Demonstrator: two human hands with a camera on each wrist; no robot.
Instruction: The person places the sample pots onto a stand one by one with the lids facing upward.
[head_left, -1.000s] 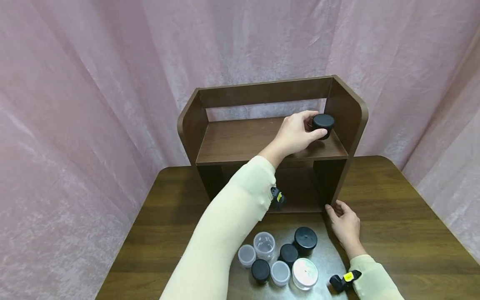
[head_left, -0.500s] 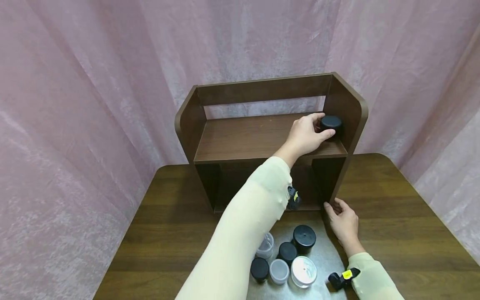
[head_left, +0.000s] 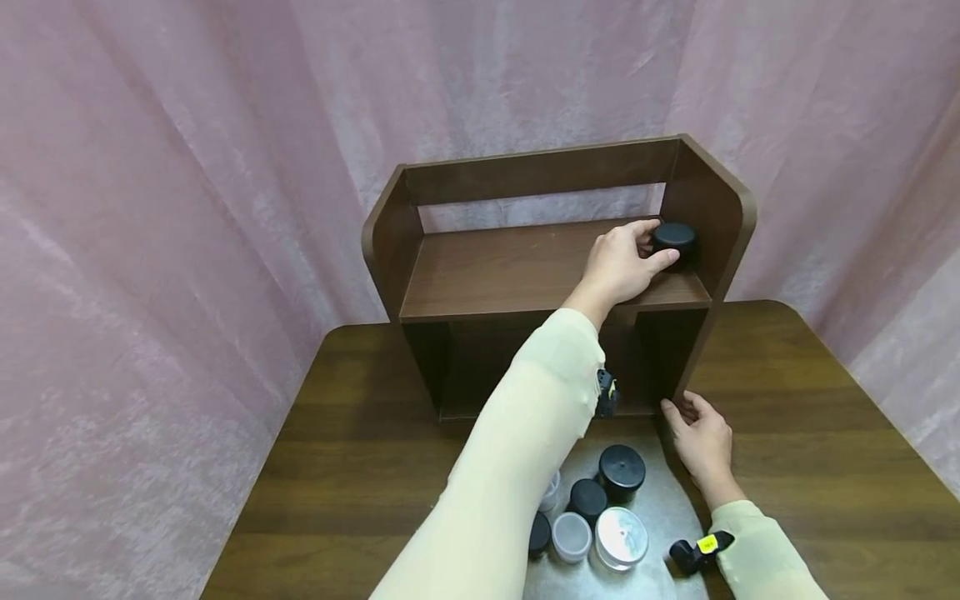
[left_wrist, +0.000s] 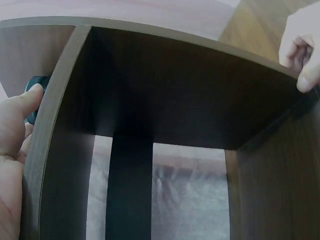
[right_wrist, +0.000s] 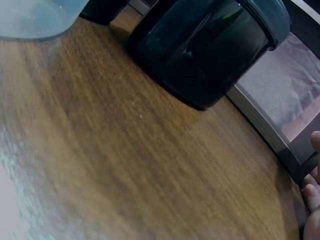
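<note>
Presently, the left hand (head_left: 621, 265) grasps a black jar (head_left: 674, 236) between thumb and fingers, leaving the lid face uncovered. The black jar is at the right end of the upper board (head_left: 510, 271) of a brown rack (head_left: 540, 170), close to the right side panel (head_left: 716, 221); contact with that panel cannot be confirmed. The lid appears level. The thumb and shadow obscure the base, so full seating on the board cannot be verified.

The right hand (head_left: 702, 446) grips the front lower edge of the same panel, thumb toward the inner face, fingers outside. Below, on the table (head_left: 795, 400), stand a large black jar (head_left: 622, 468), a small black jar (head_left: 588, 498), a white-lidded jar (head_left: 622, 536) and a frosted jar (head_left: 572, 536). The left sleeve (head_left: 480, 492) hides part of this group.

Caution: release before the base is seated could cause the black jar to drop or tip. Excess rightward force may jam it against the panel. Fingers not spread clear during withdrawal could drag it toward the front edge. A low arm path may strike the board with the wrist camera (head_left: 607, 393) or topple the lower containers. A slackened right-hand grip could allow the rack to shift.
</note>
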